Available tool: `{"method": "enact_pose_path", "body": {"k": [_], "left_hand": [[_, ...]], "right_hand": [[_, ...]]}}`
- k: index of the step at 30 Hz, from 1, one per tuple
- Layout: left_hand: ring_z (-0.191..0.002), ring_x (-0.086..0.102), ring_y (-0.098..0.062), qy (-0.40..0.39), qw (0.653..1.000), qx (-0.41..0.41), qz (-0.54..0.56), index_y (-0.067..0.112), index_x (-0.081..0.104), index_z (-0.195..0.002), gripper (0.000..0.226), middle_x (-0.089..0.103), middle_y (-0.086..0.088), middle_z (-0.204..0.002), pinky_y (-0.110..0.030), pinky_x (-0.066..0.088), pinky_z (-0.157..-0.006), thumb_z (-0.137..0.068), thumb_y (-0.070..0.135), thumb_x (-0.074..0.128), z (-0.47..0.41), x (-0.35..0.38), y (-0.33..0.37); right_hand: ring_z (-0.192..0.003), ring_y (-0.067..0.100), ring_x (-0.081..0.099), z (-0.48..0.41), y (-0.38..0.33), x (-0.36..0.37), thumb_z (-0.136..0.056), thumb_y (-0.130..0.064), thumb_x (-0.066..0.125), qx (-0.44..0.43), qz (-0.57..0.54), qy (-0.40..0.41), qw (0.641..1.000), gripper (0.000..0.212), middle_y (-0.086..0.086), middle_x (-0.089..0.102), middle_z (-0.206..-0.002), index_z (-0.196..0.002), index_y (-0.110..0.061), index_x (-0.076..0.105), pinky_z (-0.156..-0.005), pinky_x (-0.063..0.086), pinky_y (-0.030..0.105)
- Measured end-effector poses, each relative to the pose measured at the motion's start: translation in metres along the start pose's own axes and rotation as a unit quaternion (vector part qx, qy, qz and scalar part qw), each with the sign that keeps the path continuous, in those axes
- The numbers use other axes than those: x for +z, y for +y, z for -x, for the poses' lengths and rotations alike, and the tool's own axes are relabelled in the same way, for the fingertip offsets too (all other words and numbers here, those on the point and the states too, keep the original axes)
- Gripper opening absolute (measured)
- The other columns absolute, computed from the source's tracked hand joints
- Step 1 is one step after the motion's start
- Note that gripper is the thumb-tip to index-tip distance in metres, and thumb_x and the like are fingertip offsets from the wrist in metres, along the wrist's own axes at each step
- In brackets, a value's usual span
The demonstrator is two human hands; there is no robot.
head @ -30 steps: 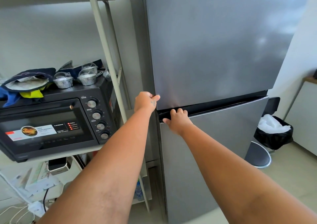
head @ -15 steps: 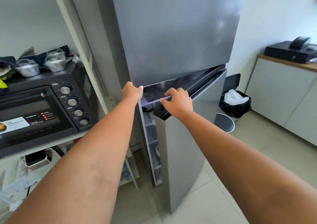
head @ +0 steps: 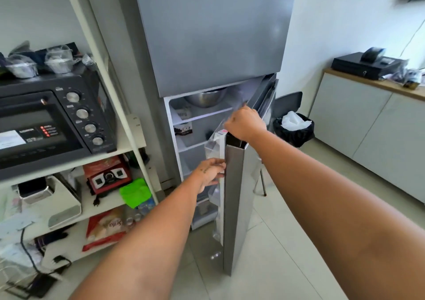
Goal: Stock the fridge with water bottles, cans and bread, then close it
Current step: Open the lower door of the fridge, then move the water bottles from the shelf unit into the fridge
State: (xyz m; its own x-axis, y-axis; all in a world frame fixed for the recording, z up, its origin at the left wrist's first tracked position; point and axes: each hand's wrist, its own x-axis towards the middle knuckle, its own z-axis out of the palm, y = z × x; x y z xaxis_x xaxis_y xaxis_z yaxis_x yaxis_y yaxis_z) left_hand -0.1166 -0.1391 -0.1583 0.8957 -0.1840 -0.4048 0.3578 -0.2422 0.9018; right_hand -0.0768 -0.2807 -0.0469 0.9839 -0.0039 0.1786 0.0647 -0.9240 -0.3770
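A tall grey fridge [head: 213,35] stands ahead, its upper door closed. The lower door [head: 234,196] is swung out towards me, seen edge-on. My right hand [head: 245,123] grips the top edge of that door. My left hand [head: 210,173] holds the door's inner side edge, fingers curled around it. Inside, white shelves show a steel bowl [head: 205,96] on top and a dark packet [head: 183,130] below. A wrapped bread bag [head: 104,229] and a few water bottle tops [head: 133,218] sit on the rack's low shelf at left.
A white rack [head: 128,148] at left carries a black oven [head: 53,120], a red appliance [head: 108,176] and a green cloth [head: 135,192]. A black bin [head: 294,128] stands right of the fridge. A grey cabinet [head: 368,129] with a black box [head: 365,65] lines the right wall.
The lower fridge door has swung from closed to wide open. My left hand dropped from the fridge's side to the door's inner edge. My right hand stayed on the door top.
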Motion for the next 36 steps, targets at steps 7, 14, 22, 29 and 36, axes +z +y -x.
{"method": "enact_pose_path", "body": {"k": [7, 14, 22, 29, 36], "left_hand": [[-0.109, 0.062, -0.019, 0.006, 1.000, -0.006, -0.008, 0.024, 0.065, -0.097, 0.011, 0.069, 0.001, -0.107, -0.040, 0.044, -0.101, -0.092, 0.033, 0.062, 0.017, 0.080, 0.011], [-0.094, 0.060, -0.017, 0.049, 0.991, 0.064, -0.102, 0.008, 0.068, -0.103, 0.021, 0.066, -0.005, -0.099, -0.026, 0.045, -0.087, -0.090, 0.025, 0.067, 0.016, 0.162, 0.013], [-0.104, 0.063, -0.029, 0.209, 0.920, 0.076, -0.323, 0.016, 0.072, -0.098, 0.020, 0.068, -0.007, -0.111, -0.031, 0.051, -0.084, -0.090, 0.031, 0.063, 0.013, 0.151, 0.025], [-0.113, 0.051, -0.026, 0.373, 0.813, 0.097, -0.437, 0.017, 0.073, -0.101, 0.025, 0.056, -0.005, -0.123, -0.039, 0.050, -0.089, -0.088, 0.036, 0.063, 0.011, 0.084, 0.038], [-0.111, 0.052, -0.026, 0.435, 0.799, 0.081, -0.406, 0.014, 0.071, -0.105, 0.028, 0.056, -0.007, -0.121, -0.040, 0.052, -0.086, -0.088, 0.034, 0.061, -0.010, -0.007, 0.059]], "right_hand": [[-0.111, 0.030, 0.048, 0.027, 0.057, -0.025, -0.084, -0.029, 0.055, -0.005, 0.038, 0.018, 0.999, 0.031, 0.009, 0.054, -0.116, -0.107, -0.009, 0.063, -0.077, 0.047, 0.036], [-0.108, 0.032, 0.051, 0.047, 0.132, -0.064, -0.083, -0.028, 0.060, -0.026, 0.099, 0.001, 0.995, 0.027, 0.015, 0.056, -0.108, -0.097, -0.004, 0.060, -0.089, 0.042, 0.036], [-0.123, 0.038, 0.038, 0.063, 0.193, -0.086, -0.083, -0.013, 0.054, 0.060, 0.210, -0.018, 0.976, 0.046, 0.020, 0.039, -0.133, -0.127, -0.007, 0.043, -0.090, 0.048, 0.050], [-0.137, 0.039, 0.022, 0.043, 0.218, -0.082, -0.083, -0.045, 0.052, 0.206, 0.204, 0.005, 0.957, 0.070, 0.020, 0.025, -0.149, -0.142, -0.013, 0.031, -0.105, 0.019, 0.071], [-0.138, 0.038, 0.026, -0.004, 0.139, -0.037, -0.084, -0.038, 0.053, 0.129, 0.159, -0.014, 0.979, 0.064, 0.020, 0.029, -0.148, -0.140, -0.014, 0.034, -0.106, 0.025, 0.065]]}}
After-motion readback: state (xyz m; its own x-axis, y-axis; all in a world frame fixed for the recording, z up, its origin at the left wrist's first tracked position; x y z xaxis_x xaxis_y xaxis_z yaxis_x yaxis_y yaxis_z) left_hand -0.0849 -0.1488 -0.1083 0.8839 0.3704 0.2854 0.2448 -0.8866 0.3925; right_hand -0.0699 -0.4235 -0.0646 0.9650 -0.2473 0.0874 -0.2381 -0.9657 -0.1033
